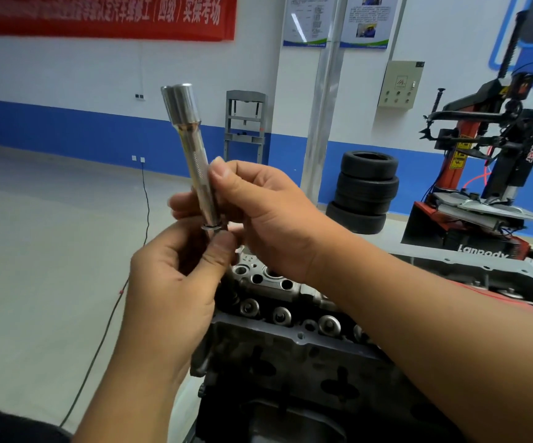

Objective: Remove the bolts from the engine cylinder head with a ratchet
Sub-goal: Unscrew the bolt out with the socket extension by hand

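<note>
Both hands raised over cylinder head (290, 318): left hand (169, 292) pinching washer-end, right hand (268, 215) curled round long socket (191, 155). No ratchet visible. Risk: loose grip, socket or bolt dropping onto head.

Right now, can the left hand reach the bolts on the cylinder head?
Probably not at once: the left hand pinches the long socket tool together with the right hand, above the cylinder head. Nothing blocks the way down.
</note>
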The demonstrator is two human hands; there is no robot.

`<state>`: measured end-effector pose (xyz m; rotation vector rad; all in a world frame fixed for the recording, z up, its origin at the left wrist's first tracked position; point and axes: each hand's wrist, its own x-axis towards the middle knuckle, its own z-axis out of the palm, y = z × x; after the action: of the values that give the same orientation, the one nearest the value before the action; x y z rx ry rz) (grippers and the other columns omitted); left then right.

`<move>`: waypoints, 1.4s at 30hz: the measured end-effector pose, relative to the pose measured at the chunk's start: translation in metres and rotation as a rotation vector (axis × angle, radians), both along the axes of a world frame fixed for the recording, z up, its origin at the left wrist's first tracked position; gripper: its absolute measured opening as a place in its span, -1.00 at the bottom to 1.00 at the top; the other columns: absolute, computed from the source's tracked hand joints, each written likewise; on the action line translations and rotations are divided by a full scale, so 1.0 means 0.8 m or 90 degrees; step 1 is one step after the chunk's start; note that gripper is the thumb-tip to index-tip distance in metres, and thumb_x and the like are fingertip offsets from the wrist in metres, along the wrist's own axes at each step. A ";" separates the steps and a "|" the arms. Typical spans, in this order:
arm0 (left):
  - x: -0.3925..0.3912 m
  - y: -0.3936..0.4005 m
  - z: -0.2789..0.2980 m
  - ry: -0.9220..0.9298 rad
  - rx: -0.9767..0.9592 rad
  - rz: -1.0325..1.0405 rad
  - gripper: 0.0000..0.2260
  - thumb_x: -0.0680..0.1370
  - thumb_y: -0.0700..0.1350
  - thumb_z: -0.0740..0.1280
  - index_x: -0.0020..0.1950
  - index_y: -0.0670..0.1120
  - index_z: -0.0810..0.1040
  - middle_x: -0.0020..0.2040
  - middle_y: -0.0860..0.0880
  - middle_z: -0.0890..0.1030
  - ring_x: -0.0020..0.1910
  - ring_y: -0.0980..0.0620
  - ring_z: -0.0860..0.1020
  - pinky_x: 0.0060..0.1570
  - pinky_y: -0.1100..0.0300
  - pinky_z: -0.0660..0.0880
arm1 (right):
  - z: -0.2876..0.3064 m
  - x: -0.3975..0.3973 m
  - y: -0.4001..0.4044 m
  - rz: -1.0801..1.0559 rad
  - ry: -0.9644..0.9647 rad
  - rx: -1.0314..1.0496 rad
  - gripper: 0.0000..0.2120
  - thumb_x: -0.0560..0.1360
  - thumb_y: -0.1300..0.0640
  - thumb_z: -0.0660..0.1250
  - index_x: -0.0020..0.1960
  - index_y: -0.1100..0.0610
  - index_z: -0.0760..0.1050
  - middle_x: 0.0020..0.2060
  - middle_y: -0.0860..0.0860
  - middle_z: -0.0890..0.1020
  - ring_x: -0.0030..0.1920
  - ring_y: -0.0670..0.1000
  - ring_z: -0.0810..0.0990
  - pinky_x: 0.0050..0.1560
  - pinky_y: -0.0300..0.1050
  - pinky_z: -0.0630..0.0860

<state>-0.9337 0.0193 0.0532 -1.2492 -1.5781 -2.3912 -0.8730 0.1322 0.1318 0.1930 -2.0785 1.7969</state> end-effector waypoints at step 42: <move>0.006 0.003 0.004 -0.139 0.076 0.052 -0.81 0.28 -0.01 0.52 -0.12 0.08 0.71 -0.19 0.09 0.75 -0.23 0.19 0.70 -0.29 0.41 0.53 | -0.001 0.002 -0.009 0.037 -0.006 -0.012 -0.87 0.70 0.12 0.27 0.10 0.17 0.53 -0.01 0.14 0.71 -0.02 0.13 0.70 0.14 0.12 0.63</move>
<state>-0.9289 0.0213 0.0563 -0.9121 -1.4764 -2.6001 -0.8711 0.1253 0.1306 0.2424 -2.0813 1.8534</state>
